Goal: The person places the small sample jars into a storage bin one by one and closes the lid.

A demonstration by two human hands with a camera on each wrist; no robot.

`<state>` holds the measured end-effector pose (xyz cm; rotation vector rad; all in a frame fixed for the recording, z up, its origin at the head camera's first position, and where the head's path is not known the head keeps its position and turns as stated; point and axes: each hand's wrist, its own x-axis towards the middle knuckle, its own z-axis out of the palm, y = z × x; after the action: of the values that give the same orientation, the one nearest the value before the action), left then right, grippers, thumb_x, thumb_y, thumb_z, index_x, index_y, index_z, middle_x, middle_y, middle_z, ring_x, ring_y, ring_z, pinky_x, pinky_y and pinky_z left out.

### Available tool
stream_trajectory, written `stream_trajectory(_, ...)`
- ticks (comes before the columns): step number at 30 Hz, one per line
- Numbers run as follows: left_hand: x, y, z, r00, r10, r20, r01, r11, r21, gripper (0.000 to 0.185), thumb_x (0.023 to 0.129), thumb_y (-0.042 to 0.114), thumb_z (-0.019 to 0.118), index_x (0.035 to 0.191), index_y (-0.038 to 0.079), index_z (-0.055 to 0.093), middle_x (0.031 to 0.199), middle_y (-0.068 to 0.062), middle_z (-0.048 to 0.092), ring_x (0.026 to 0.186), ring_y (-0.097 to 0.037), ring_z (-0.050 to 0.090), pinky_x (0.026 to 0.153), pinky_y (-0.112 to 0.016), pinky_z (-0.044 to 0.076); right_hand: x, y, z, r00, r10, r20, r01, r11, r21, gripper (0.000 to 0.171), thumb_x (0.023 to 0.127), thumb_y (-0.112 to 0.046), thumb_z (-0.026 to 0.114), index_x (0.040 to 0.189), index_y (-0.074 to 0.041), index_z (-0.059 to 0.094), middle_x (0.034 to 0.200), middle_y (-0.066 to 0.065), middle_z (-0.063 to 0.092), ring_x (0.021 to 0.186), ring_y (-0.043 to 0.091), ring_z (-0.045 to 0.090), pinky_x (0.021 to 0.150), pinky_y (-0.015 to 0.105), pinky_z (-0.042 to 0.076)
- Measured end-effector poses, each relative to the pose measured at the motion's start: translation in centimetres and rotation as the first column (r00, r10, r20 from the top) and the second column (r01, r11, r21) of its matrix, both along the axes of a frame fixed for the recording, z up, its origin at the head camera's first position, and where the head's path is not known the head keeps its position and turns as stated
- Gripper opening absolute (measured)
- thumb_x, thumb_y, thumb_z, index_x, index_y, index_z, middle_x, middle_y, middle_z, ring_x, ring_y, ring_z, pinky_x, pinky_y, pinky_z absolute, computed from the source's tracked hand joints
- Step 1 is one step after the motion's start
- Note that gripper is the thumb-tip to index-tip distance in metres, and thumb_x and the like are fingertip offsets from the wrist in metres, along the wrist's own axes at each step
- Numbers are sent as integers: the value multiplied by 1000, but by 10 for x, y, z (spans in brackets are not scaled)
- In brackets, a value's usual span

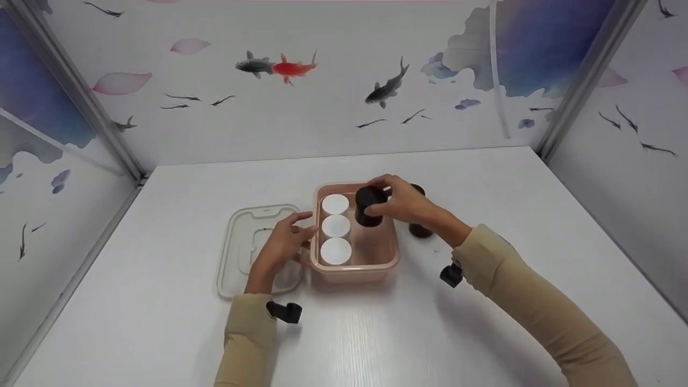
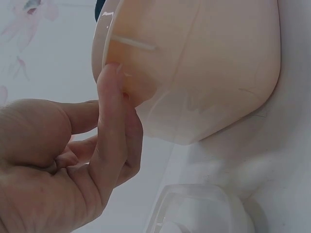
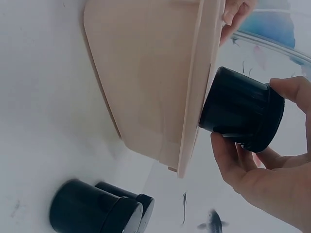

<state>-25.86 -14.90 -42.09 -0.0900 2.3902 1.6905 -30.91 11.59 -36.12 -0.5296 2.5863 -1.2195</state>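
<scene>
A pink plastic box (image 1: 388, 262) (image 2: 204, 63) (image 3: 146, 82) stands on the white table with three white-lidded jars (image 1: 336, 228) in a row along its left side. My right hand (image 1: 400, 201) (image 3: 262, 160) grips a black jar (image 1: 368, 205) (image 3: 241, 109) over the right half of the box, at its rim. My left hand (image 1: 285, 241) (image 2: 82, 145) rests against the box's left wall, its fingertips (image 2: 111, 77) touching the rim. Two more black jars (image 3: 97, 209) (image 1: 420, 229) stand on the table just right of the box.
A clear plastic lid (image 1: 239, 250) (image 2: 204, 213) lies flat on the table left of the box, partly under my left hand. Patterned panels with fish wall in the table at the back and both sides.
</scene>
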Motion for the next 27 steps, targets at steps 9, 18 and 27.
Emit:
stream_trajectory(9, -1, -1, 0, 1000, 7, -5, -8, 999, -31, 49, 103, 25, 58, 149, 15, 45, 113, -18, 68, 89, -21, 70, 52, -27, 58, -19, -16, 10, 1000, 23, 13, -25, 984, 176, 66, 86, -20, 74, 144, -5, 48, 142, 21, 46, 123, 33, 52, 106, 45, 52)
stream_trajectory(18, 0, 0, 0, 1000, 17, 14, -17, 999, -29, 49, 102, 25, 59, 149, 16, 46, 114, -18, 68, 90, -21, 70, 53, -27, 59, -34, -29, 7, 999, 24, 28, -31, 947, 319, 64, 87, -17, 72, 143, -3, 46, 139, 22, 44, 120, 32, 52, 104, 43, 54)
stream_trajectory(27, 0, 2, 1, 1000, -1, 3, 1, 1000, -19, 49, 103, 24, 58, 149, 14, 46, 115, -19, 69, 91, -23, 69, 52, -26, 56, -44, -33, 1, 998, 51, 41, -63, 917, 394, 65, 87, -18, 74, 143, -1, 46, 142, 21, 47, 126, 32, 51, 111, 46, 47)
